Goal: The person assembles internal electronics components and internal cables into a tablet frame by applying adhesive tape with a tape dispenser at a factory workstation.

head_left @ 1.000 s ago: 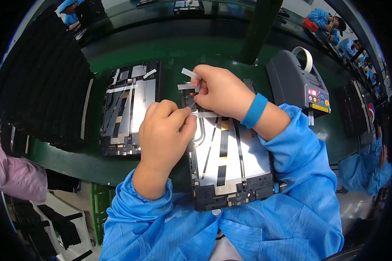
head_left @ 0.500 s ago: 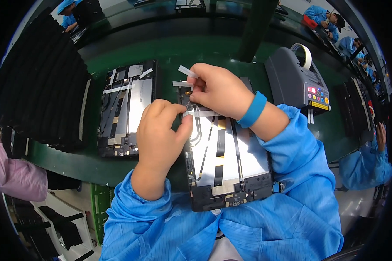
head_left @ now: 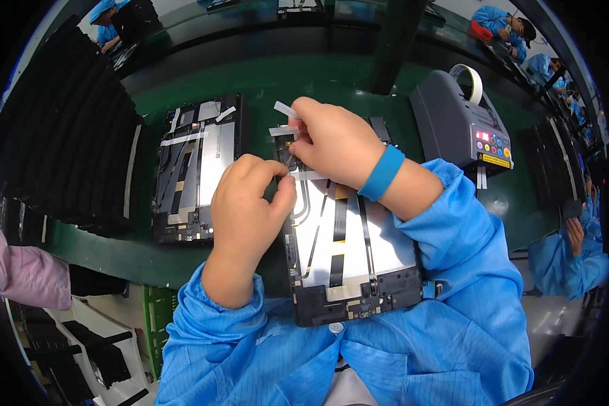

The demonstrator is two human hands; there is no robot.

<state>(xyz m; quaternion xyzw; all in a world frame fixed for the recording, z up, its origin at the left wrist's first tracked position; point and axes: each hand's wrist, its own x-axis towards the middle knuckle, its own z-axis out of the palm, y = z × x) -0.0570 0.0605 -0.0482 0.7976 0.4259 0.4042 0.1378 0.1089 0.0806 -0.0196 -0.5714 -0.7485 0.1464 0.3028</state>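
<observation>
An opened tablet-like device (head_left: 379, 237), with a silvery inner panel, black frame and dark ribbon cables, lies in front of me. Over its upper left corner, my left hand (head_left: 247, 210) has thumb and forefinger pinched together; a thin dark piece shows by the fingertips, too small to name. Just right of it, my right hand (head_left: 338, 145) is closed, thumb against curled fingers. A short white tape strip (head_left: 284, 109) sticks out from its fingers. Another white strip (head_left: 281, 131) juts past the device's top left edge, its right end hidden by that hand.
A second opened device (head_left: 213, 159) with tape strips lies to the left, beside a tall stack of black trays (head_left: 68, 135). At the right stands a grey tape dispenser (head_left: 453, 115) holding a roll. A green post (head_left: 394, 54) rises at the back. Other people work around.
Both hands have shifted very slightly left, the right one carrying the upper tape strip with it. The device has slid a little the same way. Both hands stay closed.
</observation>
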